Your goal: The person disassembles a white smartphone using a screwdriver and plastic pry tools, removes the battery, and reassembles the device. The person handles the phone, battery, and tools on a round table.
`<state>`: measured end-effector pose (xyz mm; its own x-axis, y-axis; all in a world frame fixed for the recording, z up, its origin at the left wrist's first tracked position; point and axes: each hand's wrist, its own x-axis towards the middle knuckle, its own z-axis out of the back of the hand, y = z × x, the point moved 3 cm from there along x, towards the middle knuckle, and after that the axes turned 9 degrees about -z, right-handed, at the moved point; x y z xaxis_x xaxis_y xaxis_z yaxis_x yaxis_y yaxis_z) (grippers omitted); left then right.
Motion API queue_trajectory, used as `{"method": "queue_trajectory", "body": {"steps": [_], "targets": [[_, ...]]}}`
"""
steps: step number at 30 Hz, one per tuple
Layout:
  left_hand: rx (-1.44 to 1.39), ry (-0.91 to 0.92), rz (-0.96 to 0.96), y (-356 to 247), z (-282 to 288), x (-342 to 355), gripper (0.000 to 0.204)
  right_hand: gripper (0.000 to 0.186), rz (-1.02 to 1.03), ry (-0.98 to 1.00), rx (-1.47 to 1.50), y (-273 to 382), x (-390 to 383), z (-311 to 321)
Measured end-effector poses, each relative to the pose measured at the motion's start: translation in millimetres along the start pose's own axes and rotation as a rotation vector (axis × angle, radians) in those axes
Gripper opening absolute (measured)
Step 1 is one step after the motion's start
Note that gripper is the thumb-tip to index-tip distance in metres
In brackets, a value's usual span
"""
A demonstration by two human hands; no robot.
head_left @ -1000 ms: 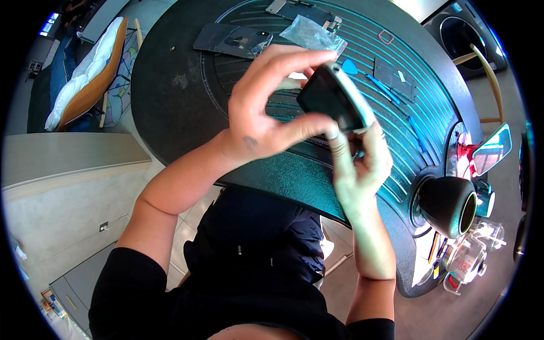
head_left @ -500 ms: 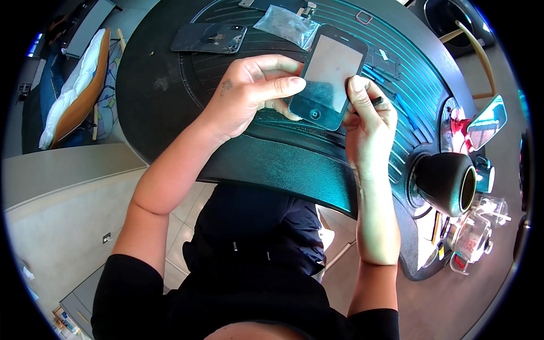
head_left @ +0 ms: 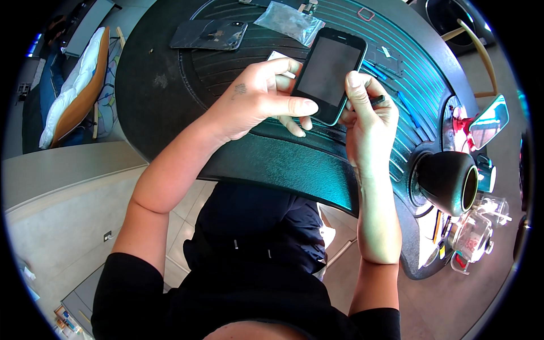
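A black smartphone [head_left: 328,59], its screen dark, is held face up over the ridged black table [head_left: 147,96]. My left hand [head_left: 266,93] grips its lower left, the thumb over the bottom of the front and fingertips behind. My right hand [head_left: 365,113] is closed on its right edge, thumb at the side of the screen, with a small dark object I cannot make out among the curled fingers. A white item [head_left: 276,56] lies partly hidden behind my left hand.
A cracked black phone [head_left: 198,35], clear bag [head_left: 283,18], dark part [head_left: 396,65], red loop [head_left: 366,15] and blue tool [head_left: 411,110] lie on the table. At right stand a dark pot [head_left: 445,181], small mirror [head_left: 488,122] and glass teapot [head_left: 470,238].
The phone has turned from tilted to face up, and both hands have shifted around it. Since half a second ago its screen shows less glare and my left thumb has slid lower and rightward.
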<state>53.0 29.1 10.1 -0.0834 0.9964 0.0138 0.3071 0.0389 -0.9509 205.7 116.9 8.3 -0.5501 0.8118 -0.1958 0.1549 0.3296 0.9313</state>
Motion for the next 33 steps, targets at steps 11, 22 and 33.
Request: {"method": "queue_trajectory", "body": {"steps": [11,22,33], "targets": [[-0.143,0.015,0.138,10,7,-1,0.039,0.028,-0.016,0.084,0.036,-1,-1,-5],[-0.374,0.073,0.161,17,13,0,0.030,0.028,-0.105,0.090,0.030,-5,1,-2],[-0.648,0.171,0.239,18,14,0,0.046,0.029,-0.084,0.224,0.205,-3,0,-5]]}}
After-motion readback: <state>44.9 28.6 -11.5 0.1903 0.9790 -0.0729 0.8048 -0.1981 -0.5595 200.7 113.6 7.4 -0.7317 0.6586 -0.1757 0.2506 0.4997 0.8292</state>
